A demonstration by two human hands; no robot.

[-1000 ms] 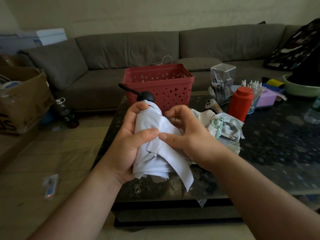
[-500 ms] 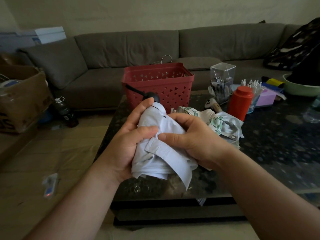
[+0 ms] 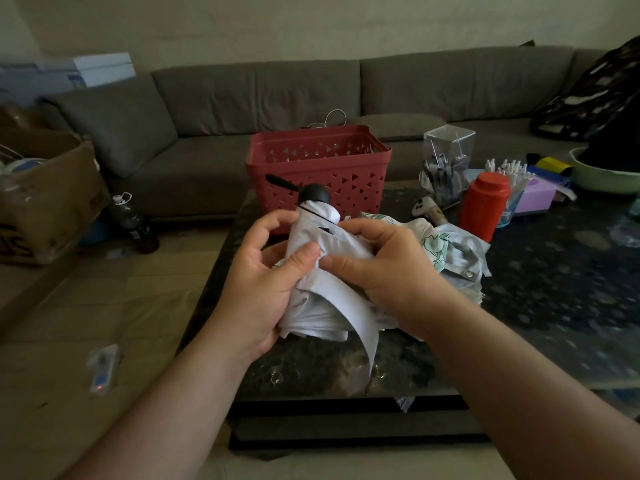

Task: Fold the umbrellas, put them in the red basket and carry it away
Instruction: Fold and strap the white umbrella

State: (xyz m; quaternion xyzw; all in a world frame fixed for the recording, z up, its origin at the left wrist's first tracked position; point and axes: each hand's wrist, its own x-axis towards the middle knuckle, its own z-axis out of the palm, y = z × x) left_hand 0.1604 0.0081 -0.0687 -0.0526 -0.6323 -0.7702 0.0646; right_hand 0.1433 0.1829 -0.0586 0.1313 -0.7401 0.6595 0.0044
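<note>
Dim daylight is falling across a grey sectional sofa point(image 3: 277, 98) and the dark speckled coffee table point(image 3: 554, 289) in front of it, where the work is happening.

Over the table's near edge, the left hand point(image 3: 263, 282) is cradling the pale blue compact umbrella point(image 3: 322, 271) from the left. Its thumb is pressing into the cloth at the middle while its fingers, which were wrapped tight around the bundle a second ago, are now lifting off and curling loosely beside it, as if shifting for a fresh hold. The right hand point(image 3: 384, 268) is gripping the canopy from the right, its thumb meeting the left thumb on the fabric and its fingers curled over the top folds. Since the earlier frames, the bundle has been turning: its black cap point(image 3: 315, 194) and wrist strap point(image 3: 280, 181) are sitting higher and further right than before, and the closing strap point(image 3: 349, 313) is hanging free off the lower edge, not yet fastened.

That reads as the canopy being rolled tight around the shaft, so this umbrella looks nearly folded, with only the strap left to wrap.

Just beyond the hands, a second umbrella point(image 3: 446, 251) with a green print is lying crumpled on the table, untouched. Behind both, the red basket point(image 3: 318, 168) is standing at the table's far edge; I can't see anything inside it. To its right are a red canister point(image 3: 485, 206) and a clear pen holder point(image 3: 446, 157).
</note>
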